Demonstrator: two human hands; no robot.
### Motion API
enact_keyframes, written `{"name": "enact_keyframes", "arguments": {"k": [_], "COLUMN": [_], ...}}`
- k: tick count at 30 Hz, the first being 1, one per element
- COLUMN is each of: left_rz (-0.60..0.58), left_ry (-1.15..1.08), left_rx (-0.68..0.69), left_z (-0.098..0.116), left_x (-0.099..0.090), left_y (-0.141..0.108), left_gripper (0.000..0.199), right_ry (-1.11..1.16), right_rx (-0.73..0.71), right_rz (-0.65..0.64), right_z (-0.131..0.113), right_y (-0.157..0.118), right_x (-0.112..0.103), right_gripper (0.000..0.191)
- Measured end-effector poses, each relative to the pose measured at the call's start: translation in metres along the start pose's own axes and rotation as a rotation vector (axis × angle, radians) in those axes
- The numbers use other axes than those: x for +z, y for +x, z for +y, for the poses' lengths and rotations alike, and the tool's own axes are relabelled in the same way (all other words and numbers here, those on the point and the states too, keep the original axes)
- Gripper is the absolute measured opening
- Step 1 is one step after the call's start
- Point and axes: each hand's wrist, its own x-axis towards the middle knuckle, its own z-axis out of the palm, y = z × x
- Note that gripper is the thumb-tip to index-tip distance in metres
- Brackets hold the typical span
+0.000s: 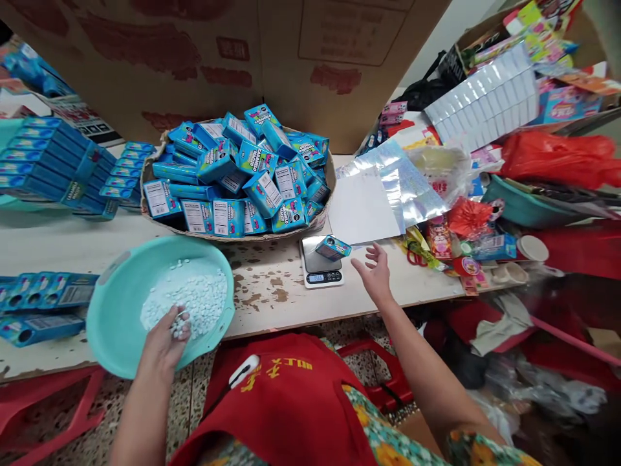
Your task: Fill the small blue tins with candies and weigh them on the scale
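Observation:
My left hand [169,333] is inside a turquoise basin [109,310], its fingers curled around a few of the small pale candies [187,291] heaped there. My right hand [374,275] is open, fingers apart and holding nothing, just right of a small digital scale [324,277]. On the scale's plate lies a small blue candy box [333,247], tilted, with one end toward my right hand. A gap shows between fingertips and box. The scale's display is lit.
Behind the scale, a cardboard tray [233,234] is heaped with blue boxes. More boxes [53,165] stand stacked at left, others [43,298] nearer the front. White paper [361,207], shiny sheets and mixed packets [436,236] cover the right side. A large carton [272,71] stands behind.

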Motion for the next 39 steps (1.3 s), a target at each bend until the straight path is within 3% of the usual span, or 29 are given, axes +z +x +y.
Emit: {"name": "enact_keyframes", "arguments": {"k": [4, 8, 13, 18, 23, 30, 34, 39], "left_rz": [-0.013, -0.073, -0.055, -0.010, 0.026, 0.043, 0.086, 0.110], "left_ry": [0.000, 0.068, 0.076, 0.044, 0.017, 0.021, 0.036, 0.073], "left_rx": [0.048, 0.121, 0.117, 0.014, -0.042, -0.027, -0.006, 0.028], "left_z": [-0.005, -0.006, -0.017, -0.023, -0.012, 0.004, 0.011, 0.012], "left_x": [0.012, 0.017, 0.013, 0.008, 0.013, 0.025, 0.025, 0.025], "left_y": [-0.001, 0.002, 0.007, 0.011, 0.006, -0.013, -0.018, -0.020], "left_gripper": [0.011, 0.016, 0.020, 0.011, 0.014, 0.013, 0.022, 0.019], "right_ry": [0.005, -0.020, -0.010, -0.011, 0.013, 0.055, 0.080, 0.077], "right_rx": [-0.008, -0.017, 0.019, 0.034, 0.038, 0.059, 0.058, 0.046], "right_rz": [-0.071, -0.086, -0.096, -0.128, -0.137, -0.152, -0.158, -0.181], "right_z": [0.000, 0.003, 0.008, 0.011, 0.015, 0.017, 0.017, 0.024], "right_y": [0.002, 0.006, 0.009, 0.007, 0.006, 0.004, 0.006, 0.008], "right_x": [0.025, 0.036, 0.033, 0.030, 0.030, 0.030, 0.029, 0.028], "right_gripper": [0.085, 0.093, 0.095, 0.095, 0.096, 0.098, 0.099, 0.096]}}
